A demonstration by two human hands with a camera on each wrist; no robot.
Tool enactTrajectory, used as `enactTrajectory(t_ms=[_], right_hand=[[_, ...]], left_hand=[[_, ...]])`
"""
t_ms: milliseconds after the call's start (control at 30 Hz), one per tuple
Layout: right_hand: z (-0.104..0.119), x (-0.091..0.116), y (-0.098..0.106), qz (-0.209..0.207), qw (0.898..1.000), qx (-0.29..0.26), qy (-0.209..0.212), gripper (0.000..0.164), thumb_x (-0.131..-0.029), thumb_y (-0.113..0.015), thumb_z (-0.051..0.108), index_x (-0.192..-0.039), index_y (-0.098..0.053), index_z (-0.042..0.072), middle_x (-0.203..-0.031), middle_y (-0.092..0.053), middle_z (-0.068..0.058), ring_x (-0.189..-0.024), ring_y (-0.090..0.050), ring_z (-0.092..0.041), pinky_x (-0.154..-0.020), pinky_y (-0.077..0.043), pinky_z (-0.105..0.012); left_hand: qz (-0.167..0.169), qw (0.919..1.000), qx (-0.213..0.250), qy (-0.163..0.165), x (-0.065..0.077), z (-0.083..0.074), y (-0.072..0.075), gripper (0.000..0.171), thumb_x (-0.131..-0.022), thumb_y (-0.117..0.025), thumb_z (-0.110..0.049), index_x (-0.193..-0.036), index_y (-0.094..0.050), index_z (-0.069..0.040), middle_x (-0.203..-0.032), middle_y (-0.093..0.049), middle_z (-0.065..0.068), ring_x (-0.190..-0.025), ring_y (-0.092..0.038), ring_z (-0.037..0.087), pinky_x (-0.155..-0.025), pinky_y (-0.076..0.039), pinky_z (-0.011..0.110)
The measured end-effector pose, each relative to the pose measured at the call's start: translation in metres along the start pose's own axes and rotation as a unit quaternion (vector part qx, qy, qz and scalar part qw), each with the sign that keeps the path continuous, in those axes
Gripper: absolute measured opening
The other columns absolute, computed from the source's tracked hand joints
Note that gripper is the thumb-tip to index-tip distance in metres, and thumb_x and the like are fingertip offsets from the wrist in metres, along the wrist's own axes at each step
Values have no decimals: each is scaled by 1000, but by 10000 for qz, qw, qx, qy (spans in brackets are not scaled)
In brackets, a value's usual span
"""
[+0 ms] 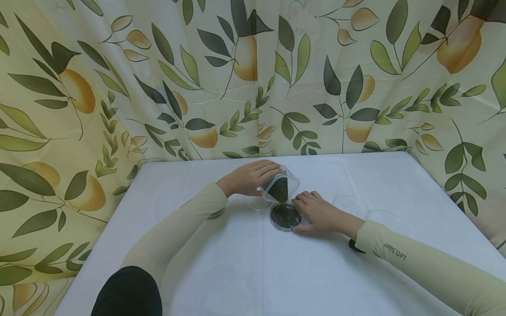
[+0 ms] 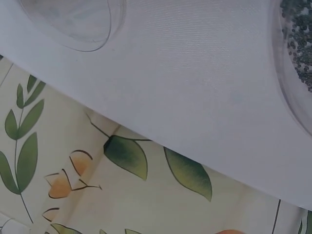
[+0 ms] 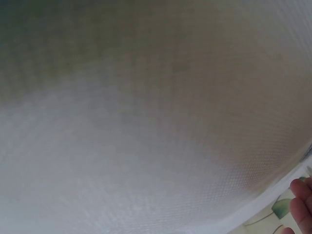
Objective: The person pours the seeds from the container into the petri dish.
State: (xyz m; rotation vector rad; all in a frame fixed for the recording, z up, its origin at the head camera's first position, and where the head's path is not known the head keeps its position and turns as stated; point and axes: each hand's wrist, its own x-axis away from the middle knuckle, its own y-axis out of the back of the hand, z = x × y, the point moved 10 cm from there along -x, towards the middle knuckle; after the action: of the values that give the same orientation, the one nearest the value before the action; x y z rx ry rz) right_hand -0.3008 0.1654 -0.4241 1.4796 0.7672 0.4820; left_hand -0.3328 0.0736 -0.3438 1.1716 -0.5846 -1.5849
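My left hand [image 1: 253, 177] grips a clear plastic container [image 1: 291, 179], tilted with its mouth toward the right and down. Dark granules [image 1: 279, 189] lie heaped inside it. Just below stands a round clear petri dish [image 1: 273, 224], covered with similar dark granules [image 1: 286, 215]. At its right side my right hand [image 1: 318, 213] holds the rim between thumb and fingers. The left wrist view has a clear curved wall [image 2: 280, 83] with dark granules behind it at the right edge. Only fingertips [image 3: 301, 207] show in the right wrist view's lower corner.
An upturned-looking clear round dish [image 1: 258, 209] lies behind the filled one, partly under my left hand. Two more clear dishes [image 1: 349, 196] lie beyond my right forearm. The white tabletop [image 1: 237, 272] ends at a patterned curtain [image 1: 300, 87] behind.
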Motion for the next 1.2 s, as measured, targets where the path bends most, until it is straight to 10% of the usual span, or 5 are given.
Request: enactTrajectory(t_ms=[1200], right_hand=[[1,-1,2,14,10000,-16,15,78,-76,-64,60,-122,-55,-2,-116,-59,-13,-109,-52,-27,-86,-42,-44]], left_hand=[[-27,9997,-171,155,0,3,1,84,-67,-78,-49,-130,-49,-1,-128,-57,9,-122,-52,22,-110,-36,31]])
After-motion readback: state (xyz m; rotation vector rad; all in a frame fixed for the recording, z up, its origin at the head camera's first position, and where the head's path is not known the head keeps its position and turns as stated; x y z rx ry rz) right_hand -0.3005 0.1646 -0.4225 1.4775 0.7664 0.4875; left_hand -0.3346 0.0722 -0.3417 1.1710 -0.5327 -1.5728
